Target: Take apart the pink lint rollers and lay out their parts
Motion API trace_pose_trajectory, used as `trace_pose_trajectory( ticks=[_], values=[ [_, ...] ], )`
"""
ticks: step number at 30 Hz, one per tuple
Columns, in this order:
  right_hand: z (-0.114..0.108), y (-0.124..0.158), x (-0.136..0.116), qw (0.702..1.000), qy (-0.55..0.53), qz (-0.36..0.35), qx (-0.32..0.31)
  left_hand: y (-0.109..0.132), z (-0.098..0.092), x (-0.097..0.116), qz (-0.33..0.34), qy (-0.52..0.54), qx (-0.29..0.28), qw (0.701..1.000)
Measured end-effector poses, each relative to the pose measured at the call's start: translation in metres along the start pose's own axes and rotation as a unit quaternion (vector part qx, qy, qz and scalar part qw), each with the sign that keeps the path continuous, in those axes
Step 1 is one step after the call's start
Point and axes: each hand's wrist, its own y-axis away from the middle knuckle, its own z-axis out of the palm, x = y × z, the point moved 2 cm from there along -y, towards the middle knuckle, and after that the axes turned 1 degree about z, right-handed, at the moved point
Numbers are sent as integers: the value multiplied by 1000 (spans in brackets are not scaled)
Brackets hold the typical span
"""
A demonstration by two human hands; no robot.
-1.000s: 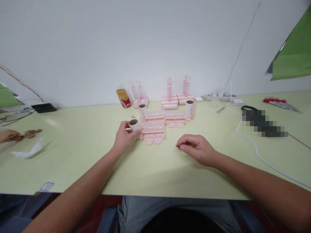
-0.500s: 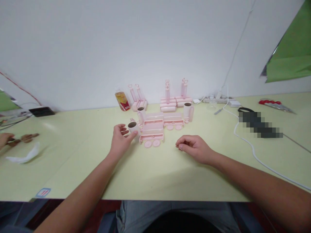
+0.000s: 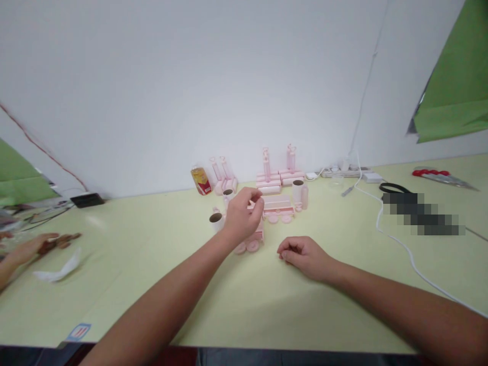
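Note:
My left hand is above the group of pink plastic parts, its fingers bent and apart from the thumb, with nothing seen in it. It covers part of an open pink tray. Just left of its wrist stands a white roll with a brown core. Two round pink discs lie in front of the tray. My right hand rests on the table, loosely curled, with nothing visible in it. Behind my hands are another open pink tray, a second roll and a third roll.
Pink boxes with upright clear tubes stand against the wall, near a yellow-red pouch. To the right are a white cable, a power strip and a knife with a red handle. Another person's hand is at far left.
My left hand has let go of the near white roll and moved right, over the pink trays. My right hand stays about where it was. The camera has tilted up slightly.

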Motion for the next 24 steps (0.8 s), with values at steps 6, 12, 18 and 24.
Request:
trace_pose_trajectory(
  ticks=[6, 12, 18, 24],
  values=[
    [0, -1, 0, 1000, -12, 0, -3, -77, 70, -64, -188, 4, -46, 981],
    [-1, -1, -3, 1000, -26, 11, -1, -129, 112, -111, -288, -59, -14, 956],
    [-3, -2, -4, 999, -50, 4, -2, -142, 138, -138, -318, -75, -48, 944],
    [-4, -3, -4, 1000, -29, 2, -6, -139, 147, -146, -309, -88, -76, 944]
  ],
)
